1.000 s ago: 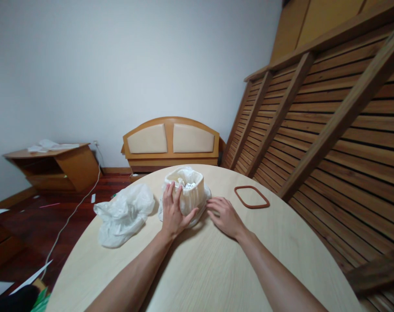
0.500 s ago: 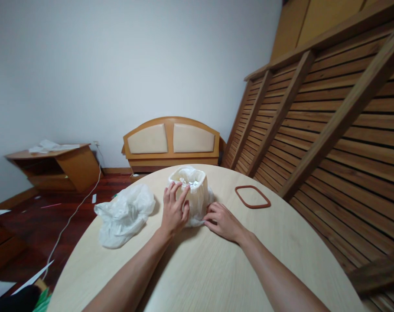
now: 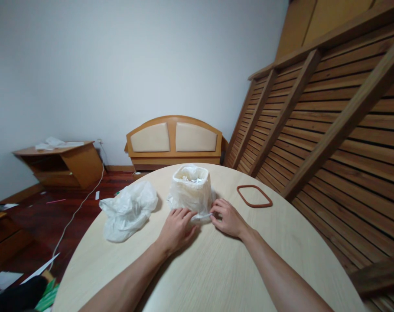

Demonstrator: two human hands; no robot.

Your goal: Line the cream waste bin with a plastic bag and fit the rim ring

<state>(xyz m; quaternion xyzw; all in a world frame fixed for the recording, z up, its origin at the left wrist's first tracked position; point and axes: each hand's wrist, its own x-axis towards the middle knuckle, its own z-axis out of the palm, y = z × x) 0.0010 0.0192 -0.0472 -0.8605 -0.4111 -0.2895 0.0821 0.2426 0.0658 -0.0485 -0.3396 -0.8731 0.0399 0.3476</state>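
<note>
A small pale bin [image 3: 201, 187] with a squarish rim stands on the round table, and a thin white plastic bag [image 3: 187, 197] lines it and hangs over its outside. Silvery bits show inside the opening. My left hand [image 3: 177, 230] is at the near base of the bin, fingertips on the bag's lower edge, thumb held apart. At the bin's lower right, my right hand [image 3: 228, 220] pinches the hanging edge of the bag between thumb and fingers. A brown rounded-square ring [image 3: 253, 205] lies flat to the right of the bin.
A crumpled white plastic bag [image 3: 128, 212] lies on the left of the round table [image 3: 236, 268]. Beyond the table stands a headboard [image 3: 172, 134]. Wooden slatted panels [image 3: 314, 130] lean along the right. At the left is a low cabinet [image 3: 83, 162] with papers on top.
My left hand has moved down from the bin's rim to the bag's lower edge. My right hand stays at the lower right of the bag. The view has shifted slightly.
</note>
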